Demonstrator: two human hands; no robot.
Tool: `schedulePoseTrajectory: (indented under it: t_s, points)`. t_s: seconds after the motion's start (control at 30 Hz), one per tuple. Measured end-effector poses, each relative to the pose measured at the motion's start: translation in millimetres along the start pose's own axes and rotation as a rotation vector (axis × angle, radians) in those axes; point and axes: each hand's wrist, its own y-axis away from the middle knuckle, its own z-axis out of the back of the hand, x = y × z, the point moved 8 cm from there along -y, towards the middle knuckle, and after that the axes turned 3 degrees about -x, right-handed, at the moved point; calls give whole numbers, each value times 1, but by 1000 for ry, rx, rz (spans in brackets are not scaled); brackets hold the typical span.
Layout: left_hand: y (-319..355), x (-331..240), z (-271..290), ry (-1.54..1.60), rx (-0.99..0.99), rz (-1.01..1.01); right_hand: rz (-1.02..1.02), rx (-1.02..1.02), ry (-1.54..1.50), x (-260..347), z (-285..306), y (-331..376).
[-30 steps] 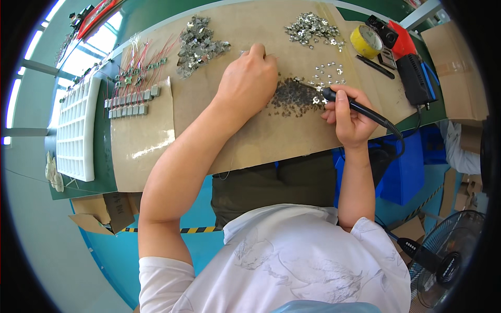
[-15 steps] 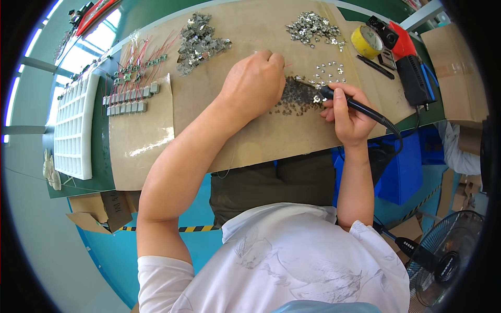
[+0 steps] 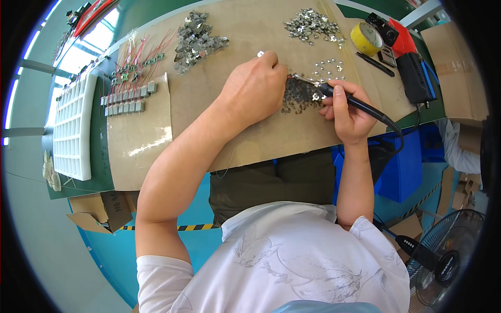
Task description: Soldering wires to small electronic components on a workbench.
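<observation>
My right hand (image 3: 350, 112) grips the black handle of a soldering iron (image 3: 360, 107). Its thin tip points left, toward my other hand. My left hand (image 3: 255, 86) is closed, palm hidden, with the fingertips pinched around what looks like a thin red wire (image 3: 289, 77); its end lies close to the iron's tip. Below and between both hands spreads a dark, scorched-looking patch of tiny dark parts (image 3: 300, 98). Small shiny metal pieces (image 3: 329, 68) lie just beyond the iron. One bright metal piece (image 3: 260, 53) shows beside my left knuckles.
Piles of metal clips (image 3: 198, 41) and small metal parts (image 3: 313, 26) lie farther back. Motors with red-wired boards (image 3: 125, 99) and a white compartment tray (image 3: 73, 128) are at left. Yellow tape (image 3: 366, 39), a black pen-like tool (image 3: 376, 64) and a black box with cable (image 3: 415, 78) stand right.
The red wire end at my left fingertips has come down and nearer the iron's tip. My left hand has turned slightly; my right hand keeps almost the same place.
</observation>
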Motion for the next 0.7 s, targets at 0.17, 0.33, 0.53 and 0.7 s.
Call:
schedulePoseTrajectory:
  t_s: [0.17,0.33,0.53,0.7]
  points:
    - [3,-2,0,-14,-1,-15,-13,-2,-9,0,-1,2]
    - [2,-1,0,-20,-13,-11,-8,-4,5,-1,0,2]
    - [-1,-2,1,-36,-18,-22,14,3,29,2,0,-2]
    - [0,-2,-1,-39,-11,-26,14,3,6,0,0,-1]
